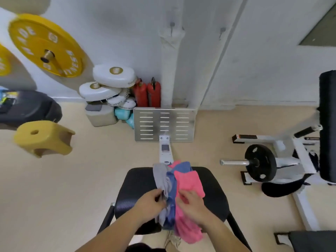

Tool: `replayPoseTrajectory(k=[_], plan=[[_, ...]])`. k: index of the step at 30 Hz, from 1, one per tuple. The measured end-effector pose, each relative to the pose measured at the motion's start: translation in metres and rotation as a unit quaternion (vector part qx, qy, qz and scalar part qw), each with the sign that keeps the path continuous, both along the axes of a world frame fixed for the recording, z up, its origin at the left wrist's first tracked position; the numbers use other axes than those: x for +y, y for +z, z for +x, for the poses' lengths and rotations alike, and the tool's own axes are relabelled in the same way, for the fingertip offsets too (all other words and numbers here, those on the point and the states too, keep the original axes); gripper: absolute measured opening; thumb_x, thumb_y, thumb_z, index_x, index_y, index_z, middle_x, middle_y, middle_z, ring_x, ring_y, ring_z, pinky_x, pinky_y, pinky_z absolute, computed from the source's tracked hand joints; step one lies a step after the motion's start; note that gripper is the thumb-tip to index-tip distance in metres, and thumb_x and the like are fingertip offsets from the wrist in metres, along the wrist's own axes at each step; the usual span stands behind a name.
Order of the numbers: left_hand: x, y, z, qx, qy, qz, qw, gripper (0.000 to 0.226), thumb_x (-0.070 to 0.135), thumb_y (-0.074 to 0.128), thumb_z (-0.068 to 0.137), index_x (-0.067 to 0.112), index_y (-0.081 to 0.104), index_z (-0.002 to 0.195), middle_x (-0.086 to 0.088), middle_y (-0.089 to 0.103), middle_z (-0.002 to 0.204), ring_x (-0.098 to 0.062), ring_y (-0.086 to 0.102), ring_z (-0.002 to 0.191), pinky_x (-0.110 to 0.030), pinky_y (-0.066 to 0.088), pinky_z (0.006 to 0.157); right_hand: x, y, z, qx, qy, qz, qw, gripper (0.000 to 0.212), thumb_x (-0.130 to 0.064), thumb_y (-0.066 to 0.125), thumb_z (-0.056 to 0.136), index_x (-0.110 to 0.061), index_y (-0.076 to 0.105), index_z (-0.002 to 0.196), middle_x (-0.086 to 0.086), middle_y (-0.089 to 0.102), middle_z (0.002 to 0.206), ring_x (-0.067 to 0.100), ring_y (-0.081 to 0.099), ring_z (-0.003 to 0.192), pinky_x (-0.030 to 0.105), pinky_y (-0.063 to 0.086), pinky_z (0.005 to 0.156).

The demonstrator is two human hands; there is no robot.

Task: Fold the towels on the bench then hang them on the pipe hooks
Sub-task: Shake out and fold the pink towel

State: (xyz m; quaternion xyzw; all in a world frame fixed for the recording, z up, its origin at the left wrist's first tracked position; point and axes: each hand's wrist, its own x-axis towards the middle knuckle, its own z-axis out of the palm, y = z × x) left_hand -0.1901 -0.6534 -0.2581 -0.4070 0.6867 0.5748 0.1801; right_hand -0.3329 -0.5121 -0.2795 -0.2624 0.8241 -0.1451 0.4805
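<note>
Three towels lie bunched lengthwise on the black padded bench (138,186): a grey towel (161,176) on the left, a blue towel (172,190) in the middle, a pink towel (190,182) on the right. My left hand (150,201) pinches the grey towel near its middle. My right hand (190,202) grips the pink towel beside it. The towels' near ends hang over the bench's front edge. On the white vertical pipe (170,66) against the wall, a hook (171,27) shows near the top, and another hook (222,31) sits on the wall to its right.
A perforated metal footplate (164,124) stands beyond the bench. Two red fire extinguishers (148,93) and stacked white pads (112,79) sit by the wall. A yellow stool (43,137) is at left, a yellow weight plate (45,44) above it. A black plate-loaded machine (260,165) stands right.
</note>
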Motion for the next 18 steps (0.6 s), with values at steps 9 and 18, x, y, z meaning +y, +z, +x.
replayPoseTrajectory(k=[9,18], plan=[[0.016,0.008,0.001,0.020,0.047,-0.075,0.996,0.034,0.024,0.056,0.097,0.041,0.058,0.127,0.015,0.063,0.119,-0.005,0.064,0.105,-0.018,0.049,0.094,0.006,-0.014,0.003,0.163,-0.001,0.059,0.985,0.043,-0.041,0.042,0.093,-0.027,0.048,0.133,0.006,0.037,0.144,0.028,0.041,0.121,0.034,0.037,0.084],[0.006,0.009,0.026,0.041,0.026,-0.003,0.999,0.039,0.023,0.056,0.096,0.038,0.060,0.132,0.018,0.069,0.117,-0.002,0.069,0.103,-0.016,0.057,0.084,-0.036,-0.009,0.022,0.127,0.002,-0.018,0.992,0.013,-0.028,0.048,0.088,-0.023,0.054,0.098,-0.001,0.058,0.104,0.021,0.054,0.093,0.036,0.048,0.080]])
